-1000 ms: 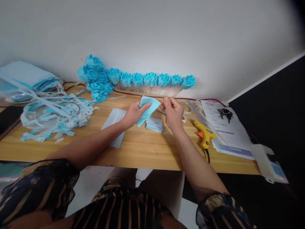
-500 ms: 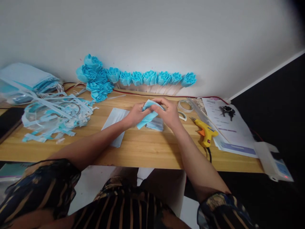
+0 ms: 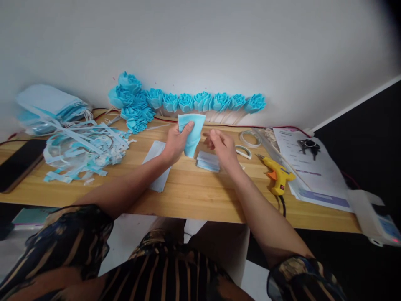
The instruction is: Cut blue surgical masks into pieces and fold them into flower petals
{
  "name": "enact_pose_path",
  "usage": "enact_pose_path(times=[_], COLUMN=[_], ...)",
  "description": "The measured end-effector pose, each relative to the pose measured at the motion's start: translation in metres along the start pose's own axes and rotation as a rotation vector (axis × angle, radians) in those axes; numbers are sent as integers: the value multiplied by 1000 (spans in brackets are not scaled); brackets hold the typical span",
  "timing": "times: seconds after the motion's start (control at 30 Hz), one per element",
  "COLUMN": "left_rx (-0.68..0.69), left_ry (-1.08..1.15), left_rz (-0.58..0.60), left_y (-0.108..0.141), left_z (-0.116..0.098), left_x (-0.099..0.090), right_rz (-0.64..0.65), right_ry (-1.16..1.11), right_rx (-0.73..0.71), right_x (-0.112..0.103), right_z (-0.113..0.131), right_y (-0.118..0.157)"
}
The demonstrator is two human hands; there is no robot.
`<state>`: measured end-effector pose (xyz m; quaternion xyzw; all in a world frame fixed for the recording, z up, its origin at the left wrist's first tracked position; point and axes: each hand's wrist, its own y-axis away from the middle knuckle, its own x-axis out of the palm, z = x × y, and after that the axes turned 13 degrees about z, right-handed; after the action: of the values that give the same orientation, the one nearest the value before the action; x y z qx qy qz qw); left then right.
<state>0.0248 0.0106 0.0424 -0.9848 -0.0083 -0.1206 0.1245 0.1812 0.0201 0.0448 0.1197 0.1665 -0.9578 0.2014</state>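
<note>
Above the middle of the table my left hand [image 3: 177,142] pinches a folded light-blue sheet of mask fabric [image 3: 193,133], thumb on its front face; the sheet stands nearly upright. Just to its right is my right hand [image 3: 222,146], apart from the sheet, with loosely curled fingers slightly blurred and nothing visible in them. A small stack of cut pale-blue pieces [image 3: 208,161] lies on the table beneath, near my right wrist. Partly behind my left forearm lies a flat pale-blue mask piece [image 3: 160,179].
Blue fabric flowers [image 3: 202,101] on sticks line the wall. At left are tangled strip scraps [image 3: 84,150], stacked masks [image 3: 53,102] and a phone [image 3: 23,163]. At right are tape [image 3: 250,139], scissors [image 3: 243,152], a yellow glue gun [image 3: 278,173], papers [image 3: 308,167] and keys [image 3: 309,146].
Both hands were together on the bunched blue sheet. Now the right hand has let go and moved off it, and the left holds the sheet raised and flatter. The view has shifted slightly.
</note>
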Motion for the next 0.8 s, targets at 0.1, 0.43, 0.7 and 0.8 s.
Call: enact_pose_path(times=[0.1,0.43,0.7,0.8], left_rx=[-23,-119,-126,-130], left_ry=[-19,99,73,109], left_rz=[29,73,129,176], left_y=[3,9,14,15], left_z=[4,9,10,9], left_x=[2,7,8,8], right_rz=[106,-44,-95,-172], right_ry=[23,108,99,103], right_rx=[25,-13,-23,-26], right_x=[7,8,5,5], right_z=[-4,-1,8,6], right_y=[1,3,5,4])
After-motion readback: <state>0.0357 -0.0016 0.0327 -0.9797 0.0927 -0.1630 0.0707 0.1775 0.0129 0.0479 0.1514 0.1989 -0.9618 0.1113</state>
